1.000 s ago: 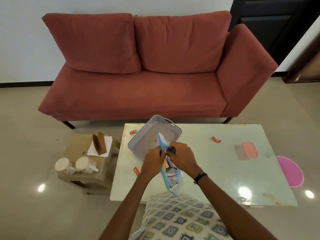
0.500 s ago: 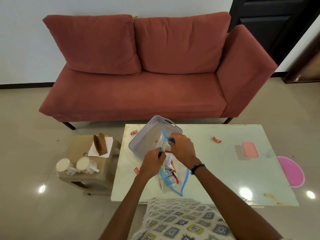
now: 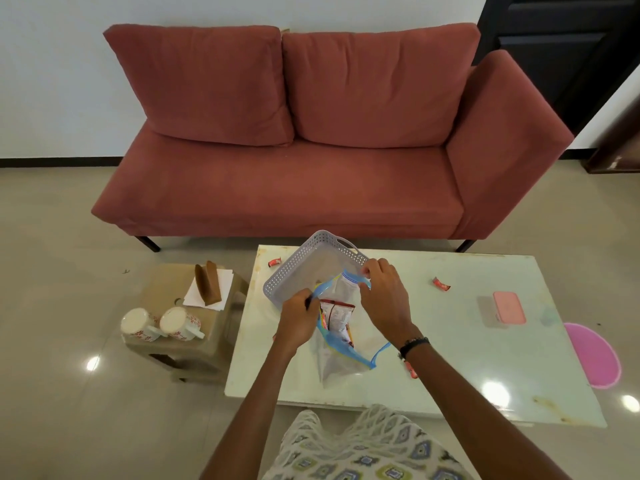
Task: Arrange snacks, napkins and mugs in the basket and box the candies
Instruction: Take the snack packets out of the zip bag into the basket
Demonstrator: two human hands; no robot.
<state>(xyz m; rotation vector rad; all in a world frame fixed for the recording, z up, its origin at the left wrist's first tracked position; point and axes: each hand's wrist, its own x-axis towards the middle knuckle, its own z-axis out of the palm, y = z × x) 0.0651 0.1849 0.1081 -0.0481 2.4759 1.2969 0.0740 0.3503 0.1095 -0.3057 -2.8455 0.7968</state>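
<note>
A clear zip bag (image 3: 341, 358) with a blue rim stands on the pale table (image 3: 450, 358), and snack packets (image 3: 335, 315) show inside its mouth. My left hand (image 3: 299, 318) pinches the near-left side of the rim. My right hand (image 3: 382, 296) pinches the far-right side, so the mouth is pulled wide. Just behind the bag sits a grey perforated basket (image 3: 294, 275). Red wrapped candies lie on the table: one (image 3: 275, 262) at the far left corner, one (image 3: 441, 284) right of the basket, one (image 3: 411, 370) under my right forearm. A pink-lidded box (image 3: 508, 307) is at the right.
A low stool (image 3: 162, 289) left of the table carries two flowered mugs (image 3: 161, 325) and white napkins (image 3: 211, 289) in a brown holder. A red sofa (image 3: 311, 150) stands behind the table. A pink mat (image 3: 592, 355) lies on the floor at right.
My hands have drawn apart, left toward me and right away, so the bag's mouth went from nearly closed to wide and the snack packets show.
</note>
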